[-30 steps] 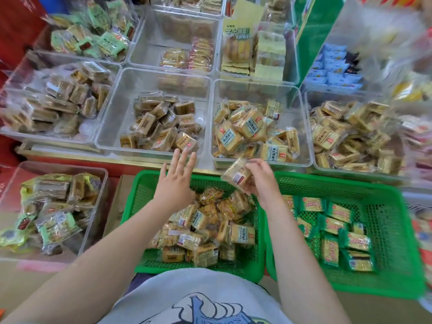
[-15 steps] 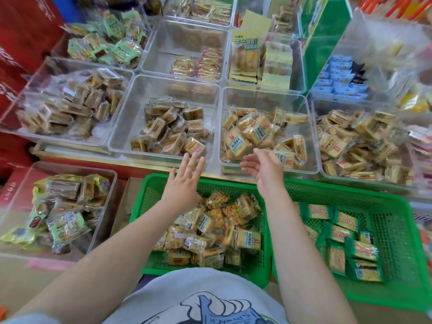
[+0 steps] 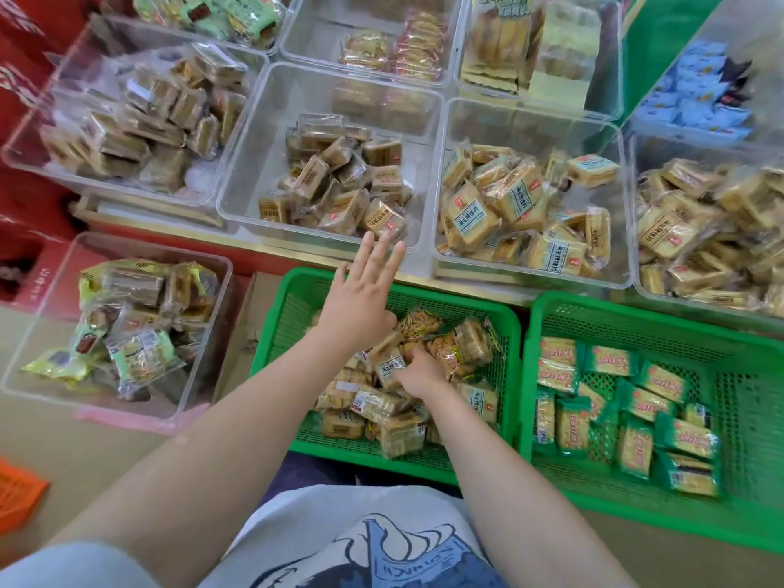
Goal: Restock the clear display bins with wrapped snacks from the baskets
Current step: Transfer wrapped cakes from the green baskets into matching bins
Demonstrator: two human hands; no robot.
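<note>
Two green baskets sit on the floor right below the row of clear bins, so each transfer is a short lift up and forward, no reaching across. Left basket (image 3: 292,316) holds a loose pile of tan wrapped snacks; right basket (image 3: 734,345) holds green-edged packs (image 3: 636,447) laid flat, not touched. Right hand (image 3: 418,375) is down in the left basket's pile, fingers curled into the packs. Looks like it's closing on a blue-label snack (image 3: 388,367) at the fingertips, but I can't tell if it has a firm grip yet. Left hand (image 3: 360,299) is released, fingers straight and spread, holding nothing, hovering over the basket's far rim with fingertips just at the front wall of the middle bin (image 3: 254,163). My guess: it's parked there for balance or ready to take the next pack. The blue-label packs in the basket match the ones in the bin to the right of the middle one (image 3: 617,205), which is directly ahead of the right hand and about half full, so that's the likely drop target. Middle bin has darker brown packs (image 3: 339,193), different product. Low clear bin (image 3: 38,328) on the floor to the left has mixed yellow-green packs, well apart from both hands. Image is motion-blurred at the right edge, so the far right bin's contents aren't clear.
</note>
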